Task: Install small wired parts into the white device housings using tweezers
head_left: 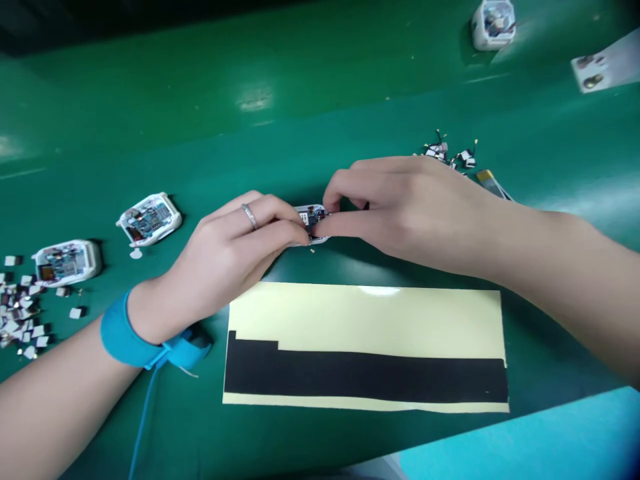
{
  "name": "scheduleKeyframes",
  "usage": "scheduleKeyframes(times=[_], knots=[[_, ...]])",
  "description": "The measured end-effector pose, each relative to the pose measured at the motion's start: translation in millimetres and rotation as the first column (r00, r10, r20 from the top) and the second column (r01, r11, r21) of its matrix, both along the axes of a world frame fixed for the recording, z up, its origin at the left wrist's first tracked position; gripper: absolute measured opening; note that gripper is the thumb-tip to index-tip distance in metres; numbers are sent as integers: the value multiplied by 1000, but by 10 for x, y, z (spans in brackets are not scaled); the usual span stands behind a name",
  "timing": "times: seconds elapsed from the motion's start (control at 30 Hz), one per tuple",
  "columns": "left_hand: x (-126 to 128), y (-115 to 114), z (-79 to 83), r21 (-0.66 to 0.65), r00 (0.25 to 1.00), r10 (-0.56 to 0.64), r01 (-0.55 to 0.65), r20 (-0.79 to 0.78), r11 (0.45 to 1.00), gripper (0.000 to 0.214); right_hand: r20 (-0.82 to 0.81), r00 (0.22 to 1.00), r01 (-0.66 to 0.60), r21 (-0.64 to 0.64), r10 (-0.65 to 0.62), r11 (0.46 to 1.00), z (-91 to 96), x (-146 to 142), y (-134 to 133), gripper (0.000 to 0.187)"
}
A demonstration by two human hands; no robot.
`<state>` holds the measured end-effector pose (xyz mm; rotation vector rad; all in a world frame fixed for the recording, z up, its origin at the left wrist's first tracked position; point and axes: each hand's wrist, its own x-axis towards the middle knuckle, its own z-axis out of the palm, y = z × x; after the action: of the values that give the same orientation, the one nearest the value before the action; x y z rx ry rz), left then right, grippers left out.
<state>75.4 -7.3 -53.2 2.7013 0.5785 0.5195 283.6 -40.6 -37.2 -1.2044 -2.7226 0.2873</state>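
The circuit board (pixel 311 222) sits mid-frame, pinched from both sides. Our left hand (pixel 235 257) and right hand (pixel 405 213) are closed narrowly on it, with our fingers covering much of its surface. If our grip slips, the board could drop to the green mat (pixel 300 80) or land on the adhesive sheet (pixel 365 377) just below and stick there. Pressing too hard could crack it or knock small parts loose from it.
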Motion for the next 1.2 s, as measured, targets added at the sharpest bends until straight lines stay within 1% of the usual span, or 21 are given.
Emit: scheduleKeyframes(times=[0.07,0.13,0.23,0.3,0.37,0.47,0.57,0.6,0.67,0.7,0.77,0.8,0.83,0.9,0.93,0.97,1.03,1.07,1.13,1.17,1.2], knots=[[0,2,-10,-11,1000,6,-6,10,1000,14,99,993,-68,70,61,995,24,-2,21,29],[1,5,-21,-14,1000,15,-15,15,1000,14,163,982,-112,114,93,987,44,-9,34,31],[1,8,-34,-6,1000,20,-20,9,1000,16,158,983,-108,90,93,990,85,-18,48,30],[2,10,-37,-15,1000,18,-18,12,1000,16,108,993,-60,44,55,997,116,-14,56,26],[3,12,-38,-33,999,22,-22,25,999,15,64,998,-22,32,20,999,139,-7,56,25],[2,16,-42,-40,999,30,-29,29,999,16,74,996,46,-1,-46,999,139,-20,29,30],[-1,16,-50,-20,999,30,-30,15,999,16,44,988,148,-75,-145,986,116,-41,-31,28],[-3,14,-51,-16,999,29,-29,17,999,16,1,989,151,-67,-151,986,110,-34,-53,25],[-5,6,-46,-11,999,24,-23,41,1000,15,-111,983,150,8,-149,989,98,18,-97,18],[-5,1,-39,-1,998,18,-18,60,1000,15,-168,971,179,53,-168,982,91,64,-117,15],[-4,-12,-15,43,996,12,-17,94,999,14,-254,930,299,103,-265,949,73,181,-154,8],[-2,-19,0,72,995,17,-24,100,997,15,-282,900,376,112,-333,920,64,243,-173,8],[1,-25,16,102,995,22,-32,100,994,15,-293,870,443,111,-397,890,55,299,-192,13],[10,-35,43,148,996,40,-52,81,988,15,-282,839,510,113,-464,853,46,367,-229,30],[17,-39,52,158,996,54,-65,70,985,16,-263,842,513,116,-472,850,44,373,-245,35],[24,-41,58,164,996,65,-74,58,984,16,-239,854,497,113,-462,860,43,357,-256,34],[40,-45,58,167,996,74,-81,47,983,15,-196,891,431,73,-410,900,30,271,-262,17],[48,-46,55,168,996,70,-77,46,983,15,-190,903,399,38,-385,916,14,209,-255,16],[64,-51,46,176,997,55,-62,48,982,16,-198,918,342,-40,-343,939,-38,76,-227,45],[71,-55,44,181,998,51,-58,45,982,17,-202,921,323,-77,-332,943,-71,15,-210,53],[79,-58,45,186,998,57,-62,36,981,18,-216,922,307,-103,-323,946,-105,-37,-195,53]])
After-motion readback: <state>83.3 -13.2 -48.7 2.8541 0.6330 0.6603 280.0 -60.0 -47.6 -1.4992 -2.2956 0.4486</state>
